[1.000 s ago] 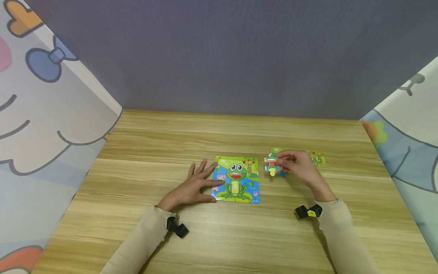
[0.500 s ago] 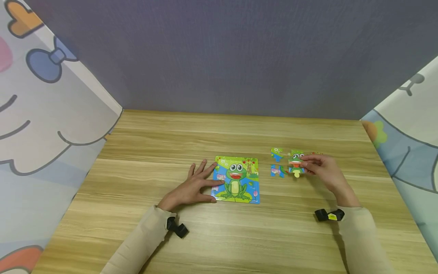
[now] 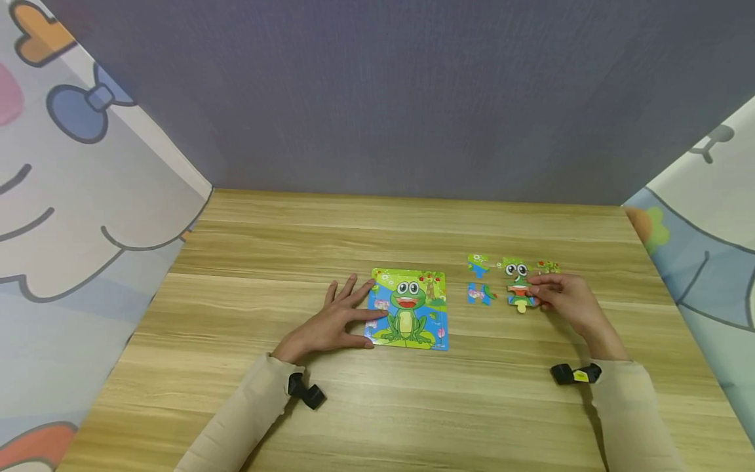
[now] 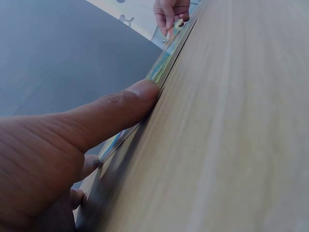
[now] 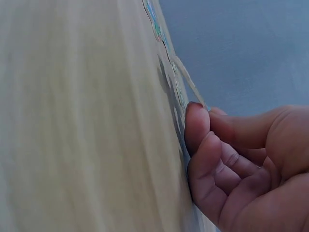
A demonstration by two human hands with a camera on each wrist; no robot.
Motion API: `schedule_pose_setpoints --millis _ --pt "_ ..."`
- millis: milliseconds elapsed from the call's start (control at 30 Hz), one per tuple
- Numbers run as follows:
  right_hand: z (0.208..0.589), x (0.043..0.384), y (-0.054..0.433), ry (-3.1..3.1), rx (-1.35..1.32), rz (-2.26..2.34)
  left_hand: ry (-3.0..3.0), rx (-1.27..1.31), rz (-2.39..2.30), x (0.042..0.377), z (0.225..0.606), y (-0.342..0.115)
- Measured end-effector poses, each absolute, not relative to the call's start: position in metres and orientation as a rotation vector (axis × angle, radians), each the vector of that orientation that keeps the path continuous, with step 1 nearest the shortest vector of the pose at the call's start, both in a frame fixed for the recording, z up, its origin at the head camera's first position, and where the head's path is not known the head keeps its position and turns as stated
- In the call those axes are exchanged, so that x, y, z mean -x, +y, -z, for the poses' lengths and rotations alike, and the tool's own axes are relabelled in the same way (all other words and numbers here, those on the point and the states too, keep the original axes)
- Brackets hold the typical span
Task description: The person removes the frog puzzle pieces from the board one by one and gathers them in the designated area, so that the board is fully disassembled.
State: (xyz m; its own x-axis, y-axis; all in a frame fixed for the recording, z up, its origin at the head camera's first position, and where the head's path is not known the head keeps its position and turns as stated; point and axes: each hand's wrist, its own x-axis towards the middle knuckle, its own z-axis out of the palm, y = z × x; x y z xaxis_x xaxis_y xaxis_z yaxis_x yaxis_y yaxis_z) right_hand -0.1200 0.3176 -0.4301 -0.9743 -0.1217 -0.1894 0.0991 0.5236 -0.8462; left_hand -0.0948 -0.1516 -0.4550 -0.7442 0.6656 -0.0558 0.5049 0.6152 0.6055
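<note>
A square frog puzzle board (image 3: pixel 406 321) lies flat on the wooden table, its frog picture facing up. My left hand (image 3: pixel 330 324) rests along its left edge with fingers spread, thumb and fingertips touching the board. Off to the right, my right hand (image 3: pixel 569 301) pinches a puzzle piece (image 3: pixel 521 295) by its right side between thumb and fingers. That piece shows the frog's red mouth and green body. Seen in the right wrist view, the piece (image 5: pixel 190 82) tilts up from the tabletop. Directly behind it lies a piece with the frog's eyes (image 3: pixel 516 267).
Left of the held piece are a green-and-blue corner piece (image 3: pixel 478 265) and a piece with pink flowers (image 3: pixel 478 294). A piece with red apples (image 3: pixel 548 267) lies behind my right hand, partly covered. A grey panel (image 3: pixel 413 98) rises behind the table's (image 3: pixel 377 406) far edge.
My right hand has carried the mouth piece rightward from beside the board to just below the eyes piece, uncovering the two left pieces. The left hand and board have stayed put.
</note>
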Motion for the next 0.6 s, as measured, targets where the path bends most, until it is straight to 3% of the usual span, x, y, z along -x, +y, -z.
schedule_pose_setpoints --millis 600 --pt "0.4288 0.1187 0.3120 2.697 0.072 1.257 2.571 -0.959 -0.830 0.0951 0.4541 -0.1513"
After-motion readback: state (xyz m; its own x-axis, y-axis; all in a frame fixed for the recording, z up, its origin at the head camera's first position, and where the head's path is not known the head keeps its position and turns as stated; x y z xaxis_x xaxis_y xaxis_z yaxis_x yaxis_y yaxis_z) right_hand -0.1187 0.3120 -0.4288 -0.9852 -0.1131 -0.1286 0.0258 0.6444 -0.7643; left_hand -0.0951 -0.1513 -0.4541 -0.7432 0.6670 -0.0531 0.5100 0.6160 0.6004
